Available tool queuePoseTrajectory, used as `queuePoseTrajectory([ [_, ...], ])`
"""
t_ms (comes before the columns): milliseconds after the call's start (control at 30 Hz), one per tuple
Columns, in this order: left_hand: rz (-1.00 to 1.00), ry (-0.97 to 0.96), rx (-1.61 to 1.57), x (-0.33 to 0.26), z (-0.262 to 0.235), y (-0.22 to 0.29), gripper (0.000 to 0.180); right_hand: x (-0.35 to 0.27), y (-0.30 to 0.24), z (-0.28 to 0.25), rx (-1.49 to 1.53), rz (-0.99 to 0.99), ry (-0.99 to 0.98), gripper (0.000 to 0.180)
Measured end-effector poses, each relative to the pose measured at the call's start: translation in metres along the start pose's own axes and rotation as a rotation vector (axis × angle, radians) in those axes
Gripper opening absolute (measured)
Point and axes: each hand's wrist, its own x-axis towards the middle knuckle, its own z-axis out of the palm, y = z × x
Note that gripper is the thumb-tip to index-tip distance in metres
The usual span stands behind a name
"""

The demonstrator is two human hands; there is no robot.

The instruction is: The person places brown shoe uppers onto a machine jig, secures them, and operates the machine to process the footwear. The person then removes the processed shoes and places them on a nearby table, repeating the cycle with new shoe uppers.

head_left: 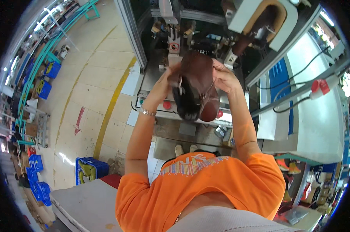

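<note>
The two hands are apart, but both close on one thing: the left hand (166, 83) and the right hand (226, 80) hold a brown leather shoe (198, 71) between them, raised before the machine (174, 38). I would keep the shoe clear of this machine's metal parts while turning it. The leather is probably soft, so an even grip on both sides should avoid creases. Beyond the hands, the machine's inside is too dark to read well. The shoe's black part is blurred, and some left fingertips hide behind leather. Nearer the body than the right hand, a red button (220, 113) is partly covered.
</note>
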Motion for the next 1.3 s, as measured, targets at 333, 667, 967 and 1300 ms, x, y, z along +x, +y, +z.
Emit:
queuePoseTrajectory([
  [333, 0.313, -0.226, 0.106, 0.117, -0.058, 0.09, 0.02, 0.108, -0.049, -0.013, -0.246, -0.244, 0.17, 0.015],
  [667, 0.246, -0.171, -0.081, 0.219, -0.082, 0.104, 0.011, 0.195, -0.054, -0.019, -0.166, -0.408, 0.458, 0.013],
  [967, -0.004, -0.42, -0.064, 0.25, -0.106, 0.107, 0.013, 0.196, -0.06, -0.026, -0.181, -0.319, 0.483, 0.017],
  [1300, 0.145, -0.132, -0.217, 0.287, -0.098, 0.108, 0.018, 0.227, -0.074, -0.03, -0.213, -0.46, 0.613, 0.02],
])
